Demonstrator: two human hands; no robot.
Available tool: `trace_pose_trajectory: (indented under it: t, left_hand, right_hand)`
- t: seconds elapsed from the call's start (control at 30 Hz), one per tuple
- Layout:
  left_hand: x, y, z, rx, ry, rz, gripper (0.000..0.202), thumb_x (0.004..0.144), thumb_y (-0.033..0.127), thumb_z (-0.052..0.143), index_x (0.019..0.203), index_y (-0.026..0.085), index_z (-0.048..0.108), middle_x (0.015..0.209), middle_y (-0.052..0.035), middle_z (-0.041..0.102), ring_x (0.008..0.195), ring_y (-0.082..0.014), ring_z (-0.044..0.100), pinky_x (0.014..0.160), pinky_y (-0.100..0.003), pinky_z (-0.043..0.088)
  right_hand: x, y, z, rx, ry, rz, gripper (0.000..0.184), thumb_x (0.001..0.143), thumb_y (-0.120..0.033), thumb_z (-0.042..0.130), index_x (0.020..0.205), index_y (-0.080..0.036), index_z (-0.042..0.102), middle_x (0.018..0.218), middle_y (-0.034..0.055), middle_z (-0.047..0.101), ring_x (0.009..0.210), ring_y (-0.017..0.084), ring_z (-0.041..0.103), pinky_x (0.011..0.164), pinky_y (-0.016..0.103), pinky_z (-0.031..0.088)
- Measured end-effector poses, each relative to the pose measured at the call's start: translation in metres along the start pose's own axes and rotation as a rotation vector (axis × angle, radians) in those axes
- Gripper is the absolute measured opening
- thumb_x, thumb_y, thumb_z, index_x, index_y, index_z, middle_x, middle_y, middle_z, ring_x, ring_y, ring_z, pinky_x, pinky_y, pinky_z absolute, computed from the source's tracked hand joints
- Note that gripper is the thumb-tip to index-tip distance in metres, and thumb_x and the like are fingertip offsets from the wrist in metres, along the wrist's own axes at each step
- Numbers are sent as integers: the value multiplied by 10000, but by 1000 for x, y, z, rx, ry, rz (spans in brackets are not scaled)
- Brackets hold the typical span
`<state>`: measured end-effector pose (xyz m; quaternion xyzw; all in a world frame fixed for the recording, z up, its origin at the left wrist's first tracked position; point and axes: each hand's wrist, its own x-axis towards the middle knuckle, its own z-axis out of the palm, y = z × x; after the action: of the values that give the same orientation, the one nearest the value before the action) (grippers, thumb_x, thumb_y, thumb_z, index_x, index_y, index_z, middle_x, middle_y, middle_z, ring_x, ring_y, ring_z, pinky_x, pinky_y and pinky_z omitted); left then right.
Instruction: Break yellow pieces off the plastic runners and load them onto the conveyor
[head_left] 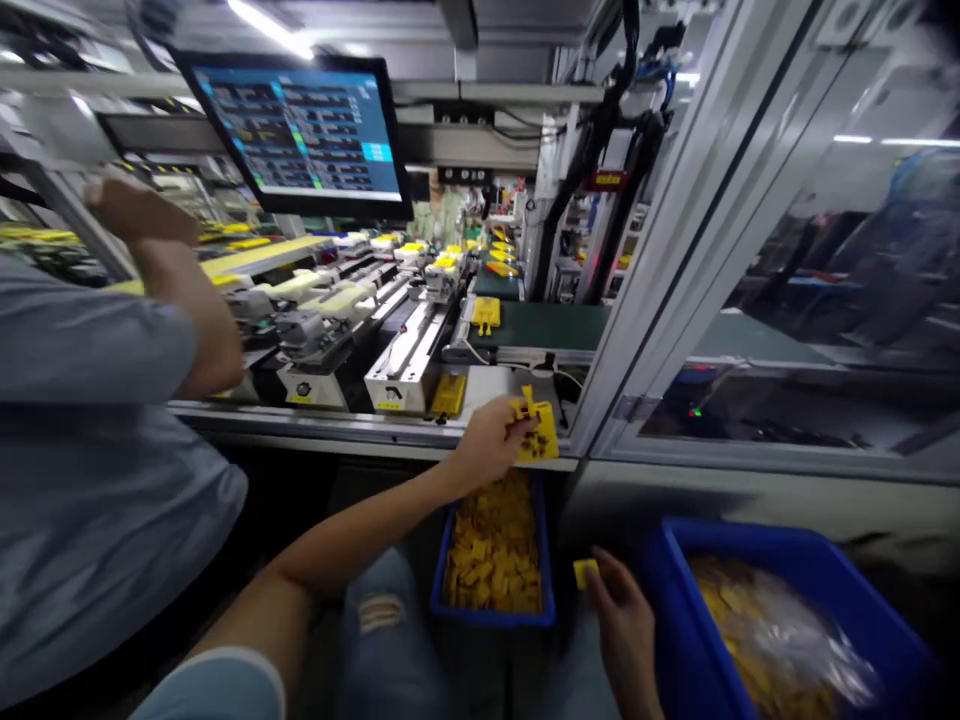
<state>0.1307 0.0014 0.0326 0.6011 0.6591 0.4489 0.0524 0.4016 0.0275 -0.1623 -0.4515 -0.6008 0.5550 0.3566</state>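
Note:
My left hand (491,445) reaches forward over a small blue bin and is shut on a flat yellow plastic part (541,432) with a prong sticking up. The small blue bin (437,580) below it is filled with loose yellow pieces (493,545). Lower at the right, my right hand (621,625) pinches a small yellow piece (585,573) between its fingertips. Beside that hand stands a larger blue bin (750,545) holding a clear plastic bag (787,630) of yellow pieces. Its lower part runs out of view.
A co-worker in a grey shirt (90,480) stands at the left, one hand (135,210) raised. Ahead is an automated assembly machine (405,350) with a green conveyor belt (540,325) carrying a yellow part (485,315). A monitor (300,125) hangs above, and an aluminium-framed glass panel (675,250) stands at the right.

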Motion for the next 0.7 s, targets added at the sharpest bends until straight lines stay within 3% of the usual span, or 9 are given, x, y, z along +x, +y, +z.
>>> trace_pose_trajectory:
  t: [0.07, 0.13, 0.23, 0.33, 0.43, 0.57, 0.7]
  left_hand:
    - [-32, -9, 12, -229, -228, -285, 246, 789, 332, 631, 944, 149, 684, 906, -54, 695, 843, -202, 620, 763, -291, 486]
    - [-66, -25, 30, -412, -499, -514, 305, 688, 367, 722, 872, 124, 705, 819, -37, 704, 750, -190, 627, 667, -259, 477]
    - [-118, -44, 65, -589, -671, -774, 409, 556, 396, 805, 824, 99, 718, 761, -34, 702, 683, -170, 613, 615, -241, 448]
    - [-163, -46, 95, -741, -707, -923, 460, 512, 428, 830, 813, 97, 722, 737, -29, 695, 651, -145, 595, 593, -227, 420]
    - [-191, -36, 113, -819, -659, -1017, 499, 549, 514, 800, 797, 89, 719, 677, -25, 673, 577, -115, 547, 554, -221, 378]
    - [-204, -30, 120, -894, -588, -1068, 574, 655, 634, 683, 799, 79, 707, 678, -47, 660, 535, -99, 509, 525, -224, 351]
    - [-205, -32, 120, -986, -569, -1104, 584, 631, 646, 703, 790, 85, 693, 688, -55, 653, 552, -108, 538, 515, -219, 367]
  right_hand:
    - [10, -15, -4, 154, 42, 90, 586, 717, -490, 736, 1191, -164, 622, 806, 7, 673, 640, 137, 609, 585, 236, 505]
    - [17, -23, -4, 365, 56, 194, 549, 640, -451, 811, 1080, -162, 658, 824, 8, 678, 608, 115, 602, 571, 228, 507]
    - [22, -26, -3, 554, 44, 280, 458, 558, -375, 878, 896, -164, 653, 779, 10, 687, 630, 138, 642, 571, 232, 524]
    - [18, -22, -3, 541, -10, 293, 383, 549, -320, 890, 808, -158, 658, 728, 3, 690, 621, 107, 625, 577, 190, 504]
    - [6, -17, -3, 408, -98, 304, 334, 549, -307, 887, 766, -152, 686, 641, -15, 670, 518, 59, 536, 503, 156, 430]
    - [-16, -12, 1, 155, -323, 350, 343, 540, -358, 874, 751, -144, 708, 683, 32, 704, 596, 129, 600, 570, 227, 477]
    - [-35, -9, 9, -34, -443, 312, 334, 618, -416, 811, 798, -150, 718, 774, 60, 725, 706, 183, 640, 679, 296, 507]
